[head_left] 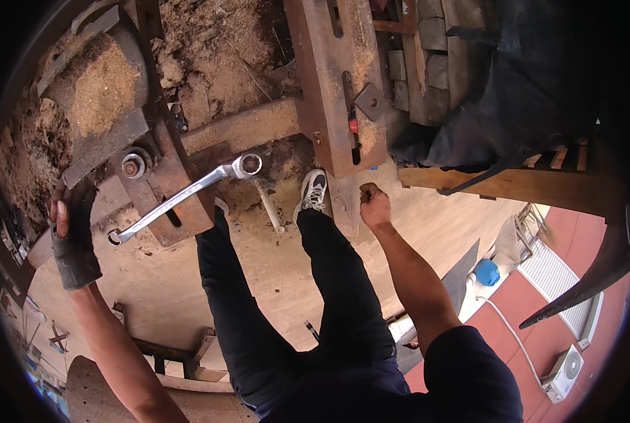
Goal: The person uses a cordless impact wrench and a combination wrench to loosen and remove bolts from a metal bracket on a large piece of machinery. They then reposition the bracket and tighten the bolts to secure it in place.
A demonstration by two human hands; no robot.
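My left hand (75,236), in a dark, worn glove with bare skin showing at the fingers, is against the edge of a rusty steel bracket (107,144). Its grip is partly hidden. A large nut and bolt (134,163) sit on the slotted bracket beside it. Across the slotted plate lies a shiny double-ended ring spanner (181,200), one ring near my left wrist, the other over the gap. My bare right hand (375,204) is closed in a fist by the lower end of a rusty slotted beam (340,92). Whatever it may hold is hidden.
Sawdust and dirt coat the rusty frame (248,123). A square plate with a hole (370,102) sits on the beam. A pale rod (269,208) stands between my feet. Black sheeting (512,92) drapes over a wooden edge (498,185) at right.
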